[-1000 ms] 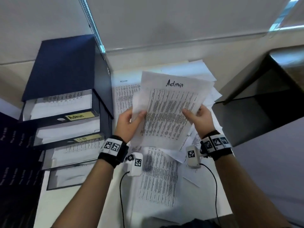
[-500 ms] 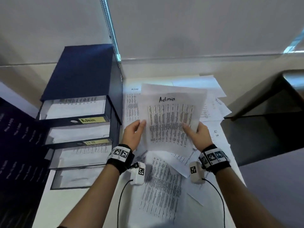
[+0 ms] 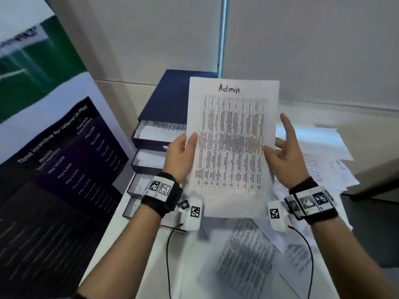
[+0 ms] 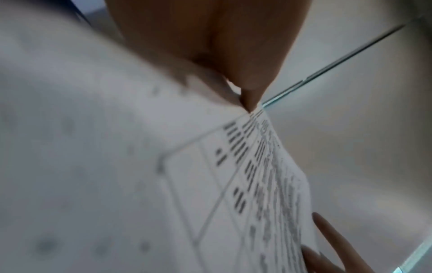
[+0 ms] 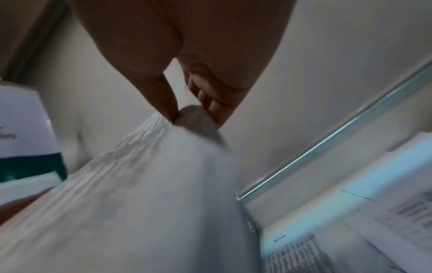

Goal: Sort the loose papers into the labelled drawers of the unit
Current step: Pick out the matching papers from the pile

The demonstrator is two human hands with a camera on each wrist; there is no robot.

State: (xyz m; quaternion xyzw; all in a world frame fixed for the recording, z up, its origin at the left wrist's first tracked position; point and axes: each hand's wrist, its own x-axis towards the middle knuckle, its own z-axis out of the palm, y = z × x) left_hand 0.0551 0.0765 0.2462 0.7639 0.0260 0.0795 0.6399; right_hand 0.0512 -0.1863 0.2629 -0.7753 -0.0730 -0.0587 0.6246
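A printed sheet headed "Admin" (image 3: 231, 137) is held upright in front of me, covering part of the dark blue drawer unit (image 3: 172, 87). My left hand (image 3: 181, 152) grips its left edge, thumb on the front. On the other edge my right hand (image 3: 285, 152) pinches the sheet, index finger pointing up. The left wrist view shows the left hand (image 4: 222, 46) on the sheet (image 4: 233, 166). The right wrist view shows the right hand (image 5: 187, 55) pinching the sheet (image 5: 140, 184). Several drawers (image 3: 151, 134) stand pulled out with paper inside; their labels are hidden.
Loose printed papers (image 3: 323, 165) lie spread over the white table to the right and below my hands (image 3: 244, 255). A tall poster board (image 3: 64, 147) leans at the left beside the unit. A blind chain (image 3: 221, 39) hangs on the wall behind. Dark furniture (image 3: 377, 180) borders the right.
Both hands have raised the Admin sheet from over the pile to upright in front of the drawer unit. The view has swung left, and the right index finger has straightened.
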